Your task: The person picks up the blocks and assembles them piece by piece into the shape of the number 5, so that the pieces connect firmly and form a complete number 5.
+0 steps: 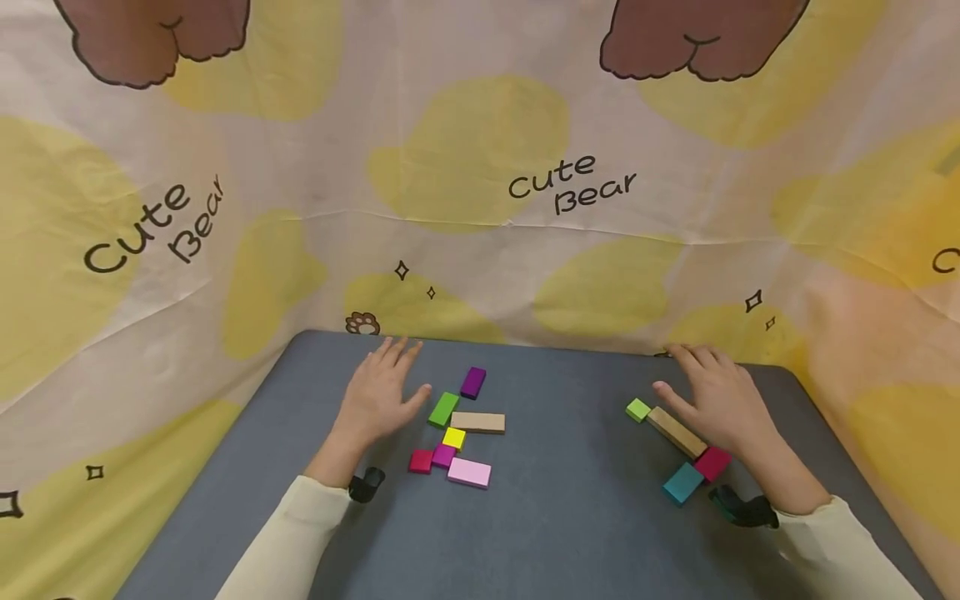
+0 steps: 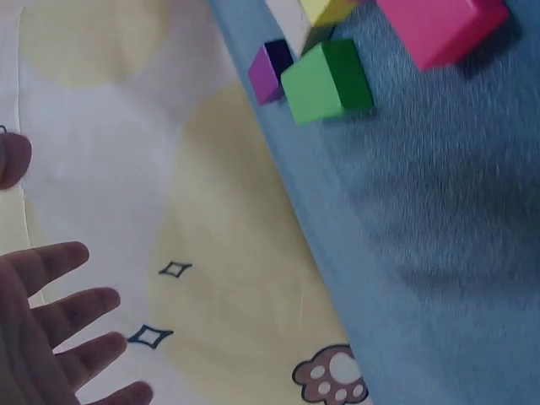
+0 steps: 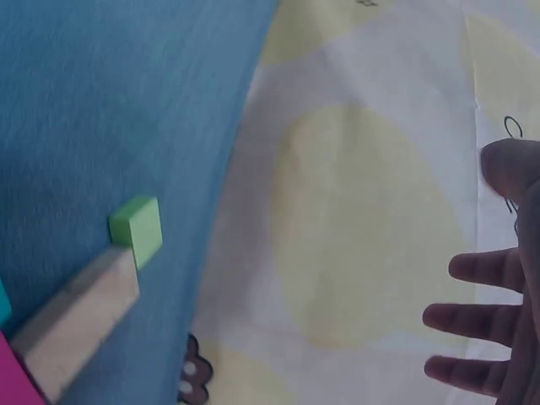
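Over the grey table (image 1: 570,533), a person's left hand (image 1: 381,393) and right hand (image 1: 720,402) are both released — fingers extended and apart. Each wrist view cuts its hand off at the edge. One long wooden block (image 1: 477,423) lies among seven blocks near the left hand; another wooden block (image 1: 677,432) is in a row of four near the right. In the right wrist view, the teal block (image 1: 683,483) is only a sliver — the tiny lime block (image 1: 638,409) shows whole.
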Demonstrator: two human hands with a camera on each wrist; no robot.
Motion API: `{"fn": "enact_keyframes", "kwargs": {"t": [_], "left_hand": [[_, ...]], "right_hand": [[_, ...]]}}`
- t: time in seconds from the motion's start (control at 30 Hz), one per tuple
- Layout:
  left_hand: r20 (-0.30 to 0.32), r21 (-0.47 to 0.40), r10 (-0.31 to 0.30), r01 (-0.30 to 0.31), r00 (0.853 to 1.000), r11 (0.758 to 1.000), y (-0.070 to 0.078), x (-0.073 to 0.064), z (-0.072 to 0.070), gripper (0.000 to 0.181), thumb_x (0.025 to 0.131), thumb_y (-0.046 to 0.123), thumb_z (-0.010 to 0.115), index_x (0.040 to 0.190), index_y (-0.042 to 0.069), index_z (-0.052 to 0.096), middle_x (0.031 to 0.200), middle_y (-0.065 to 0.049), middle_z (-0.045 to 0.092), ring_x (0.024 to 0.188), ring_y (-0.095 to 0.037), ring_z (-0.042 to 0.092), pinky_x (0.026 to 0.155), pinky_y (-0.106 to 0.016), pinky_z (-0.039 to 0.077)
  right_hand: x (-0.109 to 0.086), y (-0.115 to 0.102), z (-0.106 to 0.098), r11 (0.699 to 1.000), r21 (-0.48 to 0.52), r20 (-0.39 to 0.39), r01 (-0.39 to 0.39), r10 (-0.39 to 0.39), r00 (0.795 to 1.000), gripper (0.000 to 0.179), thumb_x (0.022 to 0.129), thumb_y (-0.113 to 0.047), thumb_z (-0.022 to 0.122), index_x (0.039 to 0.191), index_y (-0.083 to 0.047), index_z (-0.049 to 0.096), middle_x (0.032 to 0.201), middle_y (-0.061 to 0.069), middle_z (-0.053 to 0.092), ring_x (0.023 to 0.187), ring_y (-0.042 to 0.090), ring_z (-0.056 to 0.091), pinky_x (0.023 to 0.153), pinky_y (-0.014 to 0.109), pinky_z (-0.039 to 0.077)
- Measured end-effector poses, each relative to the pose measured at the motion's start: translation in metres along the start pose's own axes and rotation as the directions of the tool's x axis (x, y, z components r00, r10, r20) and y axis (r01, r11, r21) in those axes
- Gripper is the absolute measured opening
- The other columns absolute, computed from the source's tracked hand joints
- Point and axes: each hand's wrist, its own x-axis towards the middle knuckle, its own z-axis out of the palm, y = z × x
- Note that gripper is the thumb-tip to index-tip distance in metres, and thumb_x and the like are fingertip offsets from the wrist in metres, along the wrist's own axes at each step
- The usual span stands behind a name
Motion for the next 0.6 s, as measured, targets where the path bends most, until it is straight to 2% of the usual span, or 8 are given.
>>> {"fn": "enact_keyframes", "kwargs": {"t": [0.13, 0.23, 0.43, 0.6], "left_hand": [[-0.004, -0.027, 0.030, -0.030, 1.000, 0.999, 0.008, 0.002, 0.007, 0.064, 0.088, 0.046, 0.058, 0.139, 0.009, 0.050, 0.138, -0.015, 0.055, 0.128, -0.037, 0.048, 0.100, -0.054, 0.043], [0.003, -0.048, 0.048, -0.048, 0.999, 0.998, 0.014, 0.002, 0.014, 0.061, 0.087, 0.045, 0.059, 0.136, 0.009, 0.054, 0.132, -0.012, 0.059, 0.120, -0.033, 0.054, 0.094, -0.050, 0.048], [0.053, -0.095, 0.056, -0.051, 0.997, 0.994, 0.025, 0.004, 0.028, 0.059, 0.086, 0.047, 0.061, 0.133, 0.012, 0.056, 0.130, -0.009, 0.060, 0.117, -0.029, 0.057, 0.090, -0.049, 0.051], [0.097, -0.127, 0.063, -0.050, 0.993, 0.991, 0.034, 0.007, 0.038, 0.058, 0.086, 0.049, 0.060, 0.131, 0.012, 0.058, 0.130, -0.008, 0.061, 0.117, -0.028, 0.057, 0.091, -0.047, 0.051]], "right_hand": [[0.004, -0.001, 0.012, 0.997, 0.070, -0.053, 0.032, -0.028, 0.998, 0.050, 0.089, -0.032, 0.066, 0.129, -0.005, 0.054, 0.123, 0.021, 0.059, 0.112, 0.044, 0.053, 0.085, 0.062, 0.043], [0.006, -0.002, 0.020, 0.992, 0.123, -0.051, 0.020, -0.014, 0.999, 0.044, 0.088, -0.028, 0.067, 0.125, -0.006, 0.058, 0.120, 0.018, 0.063, 0.109, 0.042, 0.055, 0.083, 0.060, 0.045], [0.008, -0.001, 0.035, 0.971, 0.233, 0.035, -0.061, 0.055, 0.998, 0.036, 0.089, -0.025, 0.067, 0.120, -0.007, 0.062, 0.109, 0.015, 0.067, 0.099, 0.037, 0.060, 0.076, 0.055, 0.049], [0.009, 0.004, 0.052, 0.960, 0.246, 0.114, -0.132, 0.107, 0.988, 0.034, 0.088, -0.025, 0.067, 0.118, -0.008, 0.063, 0.107, 0.016, 0.068, 0.095, 0.035, 0.060, 0.073, 0.052, 0.049]]}}
